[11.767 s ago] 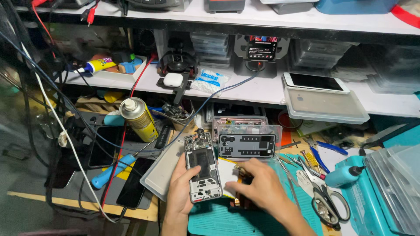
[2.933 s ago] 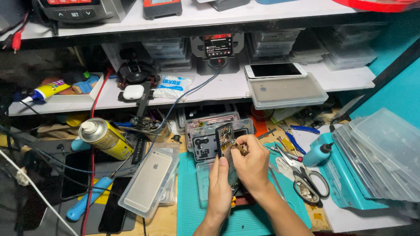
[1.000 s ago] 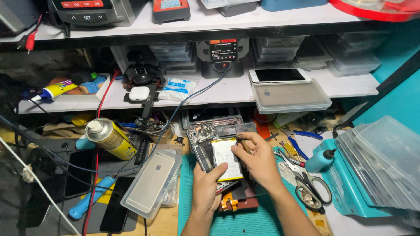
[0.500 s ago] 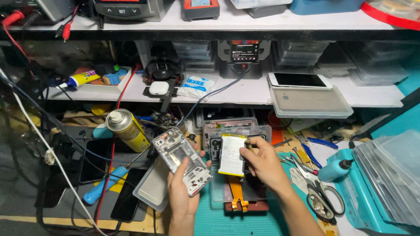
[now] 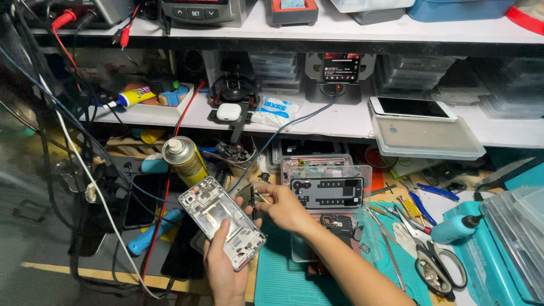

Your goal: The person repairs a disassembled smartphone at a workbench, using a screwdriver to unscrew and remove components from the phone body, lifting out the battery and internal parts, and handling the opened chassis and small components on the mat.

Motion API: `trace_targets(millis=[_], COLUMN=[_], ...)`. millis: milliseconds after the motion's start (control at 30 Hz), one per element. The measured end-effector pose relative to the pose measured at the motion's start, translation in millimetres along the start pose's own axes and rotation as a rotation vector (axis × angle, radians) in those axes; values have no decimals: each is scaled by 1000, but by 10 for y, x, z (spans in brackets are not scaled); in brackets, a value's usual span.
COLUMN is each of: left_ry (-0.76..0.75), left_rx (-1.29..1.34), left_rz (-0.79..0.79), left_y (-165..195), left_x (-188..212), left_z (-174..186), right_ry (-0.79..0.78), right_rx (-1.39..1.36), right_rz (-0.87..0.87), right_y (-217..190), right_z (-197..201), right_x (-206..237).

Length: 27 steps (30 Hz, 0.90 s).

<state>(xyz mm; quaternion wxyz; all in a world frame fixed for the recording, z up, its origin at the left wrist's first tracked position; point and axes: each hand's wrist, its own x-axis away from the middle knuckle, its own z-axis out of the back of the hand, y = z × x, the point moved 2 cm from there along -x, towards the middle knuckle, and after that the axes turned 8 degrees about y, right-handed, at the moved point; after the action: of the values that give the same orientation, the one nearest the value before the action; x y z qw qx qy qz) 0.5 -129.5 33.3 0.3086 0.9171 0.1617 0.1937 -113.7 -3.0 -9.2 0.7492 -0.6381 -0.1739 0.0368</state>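
From the head camera, your left hand (image 5: 224,266) grips an opened phone body (image 5: 222,222) from below, thumb laid up its inner face and the other digits wrapped behind. It is tilted with the exposed inside toward you, off the worktop (image 5: 68,266), probably so you can see into the frame while the other hand works.

Your right hand (image 5: 283,207) reaches across to the phone's upper right edge, thumb and forefinger pinched together on a small dark part (image 5: 253,197); what that part is cannot be told. The pinch sits just beside the frame, near enough to pass for touching.

Below your forearm lies a teal mat (image 5: 283,283), likely there to keep small pieces from rolling. On it, just right of your right hand, stands a clear plastic tray (image 5: 328,187) holding a dark plate with cut-outs, and beneath that more loose phone parts.

A yellow spray can (image 5: 182,160) stands upright just above the phone. Scissors (image 5: 433,263) and a teal squeeze bottle (image 5: 453,228) lie to the right, within easy reach.

On the shelf (image 5: 340,122) behind, a shallow lidded clear box (image 5: 428,137) carries a white phone (image 5: 412,107) on its lid; its contents cannot be made out. Stacked clear drawers sit further back.
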Motion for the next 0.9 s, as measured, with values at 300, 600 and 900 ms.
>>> trace_targets(millis=[300,600,900], left_ry=[-60,-202,-196], left_rx=[-36,-42,-47], left_rz=[34,118,120], left_y=[-228,-624,-742], left_x=[43,64,69], left_z=[-161,-419,-470], right_ry=[138,305,264], right_rx=[345,522,675], right_rz=[288,157,36], right_y=[-151,-154,-125], right_z=[641,1720,1204], right_x=[336,1118,1302])
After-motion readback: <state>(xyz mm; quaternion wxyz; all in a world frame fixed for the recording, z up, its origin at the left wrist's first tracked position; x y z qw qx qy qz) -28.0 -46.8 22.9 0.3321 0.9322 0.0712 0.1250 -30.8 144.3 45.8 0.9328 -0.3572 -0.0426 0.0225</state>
